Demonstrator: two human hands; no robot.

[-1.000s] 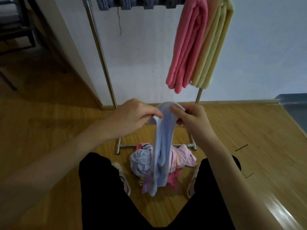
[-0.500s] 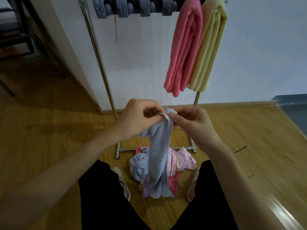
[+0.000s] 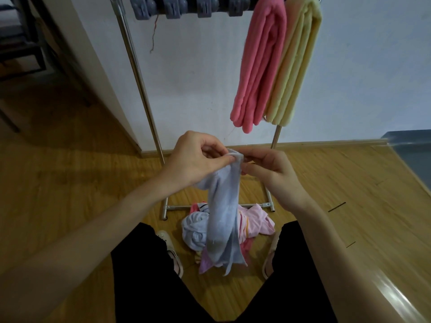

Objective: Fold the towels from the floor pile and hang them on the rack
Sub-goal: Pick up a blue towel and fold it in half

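Left hand (image 3: 196,157) and right hand (image 3: 268,169) pinch the top edge of a pale blue towel (image 3: 224,206), each grip closed on the cloth, fingertips nearly meeting. The towel hangs in a narrow, bunched strip over the floor pile (image 3: 233,227) of pink, white and blue cloth. Black-clad legs and light slippers flank the pile. Behind it stands the metal rack (image 3: 137,73), bearing a folded pink towel (image 3: 261,66) beside a folded yellow towel (image 3: 296,66); grey clips (image 3: 186,7) line its bar.

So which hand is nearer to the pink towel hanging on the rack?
Right. The right hand sits almost directly below the pink towel; the left hand is further off to its left.
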